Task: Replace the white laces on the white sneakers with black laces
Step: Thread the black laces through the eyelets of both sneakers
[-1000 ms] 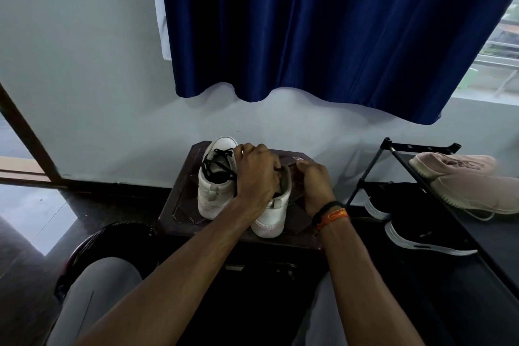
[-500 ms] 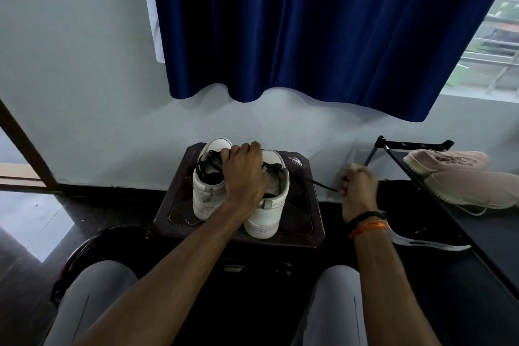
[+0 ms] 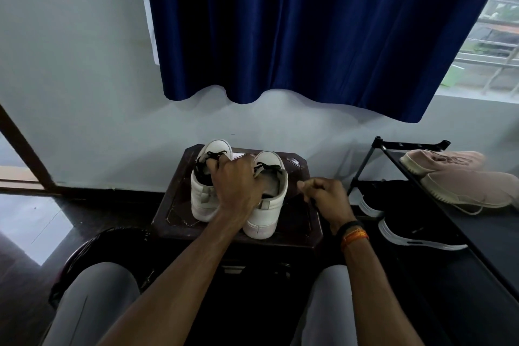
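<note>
Two white sneakers stand side by side on a dark brown stool (image 3: 297,233), toes pointing away from me. The left sneaker (image 3: 203,199) carries a black lace (image 3: 214,155) over its tongue. My left hand (image 3: 238,185) grips the top of the right sneaker (image 3: 268,211), fingers curled over its collar between the two shoes. A black lace (image 3: 268,168) shows at the right sneaker's tongue. My right hand (image 3: 327,195) hovers just right of that shoe, fingers curled in a pinch; the lace end it appears to hold is too thin and dark to make out clearly.
A black shoe rack (image 3: 438,222) stands to the right with beige sneakers (image 3: 460,180) on top and black sneakers (image 3: 415,230) below. A blue curtain (image 3: 323,31) hangs on the white wall behind. My knees frame the stool, and a dark bin (image 3: 92,250) sits at the lower left.
My right hand pulled a black lace out to the right, then came back in toward the right sneaker. My left hand stayed gripping the shoe.
</note>
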A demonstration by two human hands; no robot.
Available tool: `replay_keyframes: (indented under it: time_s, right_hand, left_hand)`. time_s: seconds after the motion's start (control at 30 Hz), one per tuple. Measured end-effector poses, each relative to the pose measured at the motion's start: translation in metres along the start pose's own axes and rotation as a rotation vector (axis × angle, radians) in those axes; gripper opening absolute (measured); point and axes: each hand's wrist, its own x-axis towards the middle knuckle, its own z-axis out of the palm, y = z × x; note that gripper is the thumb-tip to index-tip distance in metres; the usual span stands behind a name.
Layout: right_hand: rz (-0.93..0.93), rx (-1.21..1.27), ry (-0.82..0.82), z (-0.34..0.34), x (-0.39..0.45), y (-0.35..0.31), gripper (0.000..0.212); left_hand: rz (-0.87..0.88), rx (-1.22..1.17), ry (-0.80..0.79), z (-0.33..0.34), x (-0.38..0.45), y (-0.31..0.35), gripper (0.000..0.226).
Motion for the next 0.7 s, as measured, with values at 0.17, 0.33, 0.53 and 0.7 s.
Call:
replay_keyframes:
  time_s: [0.17, 0.33, 0.53, 0.7]
  right_hand:
    - [0.147, -0.153, 0.155, -0.017, -0.016, 0.037, 0.036]
    - [0.311, -0.473, 0.181, -0.029, -0.019, 0.049, 0.022]
    - [0.021, -0.349, 0.119, -0.01, -0.01, 0.008, 0.035]
    - [-0.13, -0.037, 0.024, 0.023, 0.002, -0.028, 0.018]
  left_hand:
    - [-0.056, -0.014, 0.011, 0.003, -0.001, -0.002, 0.026]
    - [-0.085, -0.021, -0.007, 0.006, -0.002, -0.004, 0.016]
    - [-0.092, -0.013, -0.002, 0.007, -0.003, -0.002, 0.02]
    - [-0.117, -0.044, -0.007, 0.008, -0.004, -0.001, 0.014]
